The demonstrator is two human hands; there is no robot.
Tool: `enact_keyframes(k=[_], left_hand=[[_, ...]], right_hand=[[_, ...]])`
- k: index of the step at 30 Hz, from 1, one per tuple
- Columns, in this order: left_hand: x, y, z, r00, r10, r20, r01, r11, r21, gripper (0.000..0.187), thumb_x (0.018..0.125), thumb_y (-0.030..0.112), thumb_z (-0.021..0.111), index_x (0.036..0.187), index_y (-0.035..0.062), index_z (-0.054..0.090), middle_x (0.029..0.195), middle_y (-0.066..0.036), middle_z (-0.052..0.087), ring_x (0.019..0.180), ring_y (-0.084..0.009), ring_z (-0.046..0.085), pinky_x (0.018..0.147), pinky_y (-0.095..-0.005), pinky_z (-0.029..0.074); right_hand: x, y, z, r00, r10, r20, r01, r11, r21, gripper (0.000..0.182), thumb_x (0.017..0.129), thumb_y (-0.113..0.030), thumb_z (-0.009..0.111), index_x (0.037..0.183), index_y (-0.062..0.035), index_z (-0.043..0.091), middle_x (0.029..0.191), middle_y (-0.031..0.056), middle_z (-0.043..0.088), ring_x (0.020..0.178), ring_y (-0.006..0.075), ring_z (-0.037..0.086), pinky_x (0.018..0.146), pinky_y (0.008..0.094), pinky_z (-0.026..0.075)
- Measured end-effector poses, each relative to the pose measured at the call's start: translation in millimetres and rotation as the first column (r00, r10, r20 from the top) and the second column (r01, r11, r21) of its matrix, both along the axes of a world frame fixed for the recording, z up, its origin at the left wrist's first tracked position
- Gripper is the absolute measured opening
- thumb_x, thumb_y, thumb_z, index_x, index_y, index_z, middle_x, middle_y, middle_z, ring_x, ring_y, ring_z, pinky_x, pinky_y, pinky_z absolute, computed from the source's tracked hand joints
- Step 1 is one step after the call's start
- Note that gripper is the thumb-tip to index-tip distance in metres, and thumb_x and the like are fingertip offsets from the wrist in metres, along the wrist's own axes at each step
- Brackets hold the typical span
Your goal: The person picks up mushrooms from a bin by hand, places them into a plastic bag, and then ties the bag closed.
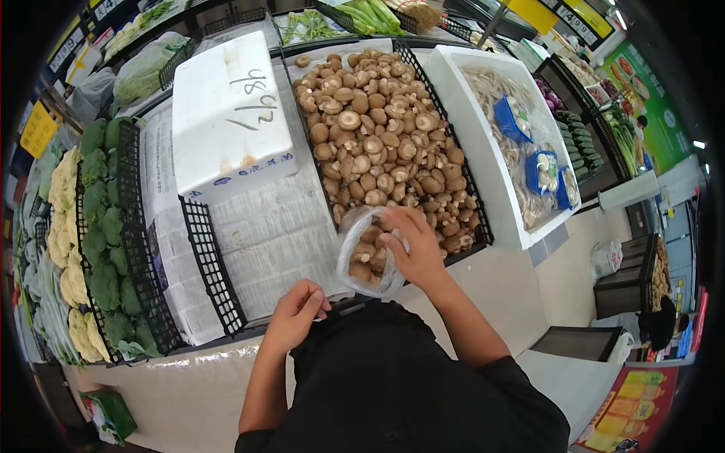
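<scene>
A clear plastic bag (347, 258) with several brown mushrooms (365, 254) in it hangs at the front edge of the mushroom crate. My right hand (414, 245) grips the bag's rim on its right side, thumb toward the opening. My left hand (296, 311) is apart from the bag, lower and to its left, close to the front edge of the display. Its fingers are curled closed, and nothing shows in them. Beyond the bag, a heap of loose shiitake mushrooms (377, 124) fills a black crate (423, 68).
A white foam box (226, 113) with handwriting stands left of the mushrooms, beside newspaper lining (264, 245). Right is an open foam box (483, 151) holding blue-trayed packs (513, 118). Broccoli (96, 215) and cauliflower (64, 226) lie far left. A person (651, 325) is at far right.
</scene>
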State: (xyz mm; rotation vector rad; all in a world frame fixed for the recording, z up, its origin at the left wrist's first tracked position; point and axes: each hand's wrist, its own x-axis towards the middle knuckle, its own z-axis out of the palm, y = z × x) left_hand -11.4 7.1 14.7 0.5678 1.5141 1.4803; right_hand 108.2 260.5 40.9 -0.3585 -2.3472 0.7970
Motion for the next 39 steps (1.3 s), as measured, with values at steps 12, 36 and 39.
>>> enact_keyframes(k=[12,36,39], left_hand=[[-11.7,-2.2,-8.3,0.998,-0.061,-0.002,0.061,0.998,-0.007,0.017,0.105,0.018,0.053,0.099,0.0024,0.056,0.085,-0.005,0.063,0.075,-0.0113,0.059,0.072,-0.0251,0.049],[33.9,83.6,31.8,0.949,0.283,-0.142,-0.268,0.956,0.116,0.015,0.101,0.017,0.059,0.105,0.0044,0.052,0.07,-0.002,0.061,0.054,-0.0111,0.057,0.052,-0.0252,0.045],[44.9,77.0,31.3,0.944,0.297,-0.144,-0.286,0.954,0.092,0.013,0.101,0.016,0.058,0.105,0.0048,0.051,0.072,-0.002,0.061,0.055,-0.0115,0.058,0.052,-0.0251,0.044]], right_hand=[[42.7,-0.7,-40.7,0.924,-0.212,0.319,0.355,0.782,-0.512,0.044,0.095,-0.021,0.068,0.131,0.0001,0.056,0.079,0.0041,0.062,0.067,0.0134,0.058,0.063,0.0299,0.049],[63.6,28.5,-16.2,0.987,0.069,-0.147,-0.16,0.579,-0.799,0.033,0.1,-0.005,0.056,0.132,-0.0007,0.056,0.081,-0.0057,0.051,0.071,0.0037,0.043,0.063,0.0211,0.038],[71.1,29.7,-8.7,0.983,0.083,-0.163,-0.182,0.548,-0.817,0.033,0.1,-0.006,0.056,0.133,-0.0016,0.056,0.08,-0.0056,0.051,0.071,0.0035,0.043,0.062,0.0212,0.037]])
